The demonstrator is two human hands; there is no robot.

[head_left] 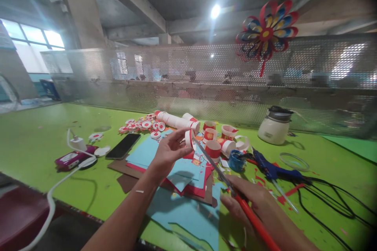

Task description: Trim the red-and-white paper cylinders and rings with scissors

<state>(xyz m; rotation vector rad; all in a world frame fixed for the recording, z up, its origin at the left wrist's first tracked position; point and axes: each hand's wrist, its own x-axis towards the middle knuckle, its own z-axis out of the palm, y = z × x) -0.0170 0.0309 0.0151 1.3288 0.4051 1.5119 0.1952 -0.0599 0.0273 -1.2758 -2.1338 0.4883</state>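
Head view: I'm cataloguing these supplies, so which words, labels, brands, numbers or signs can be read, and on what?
None can be read with certainty.
Red-and-white paper cup: yellow emblem, too small to read.
Purple device: pale panel, any print too blurred.
Cream pot: faint front mark, too blurred.
Cut cup piece and red-handled tool: no readable text.
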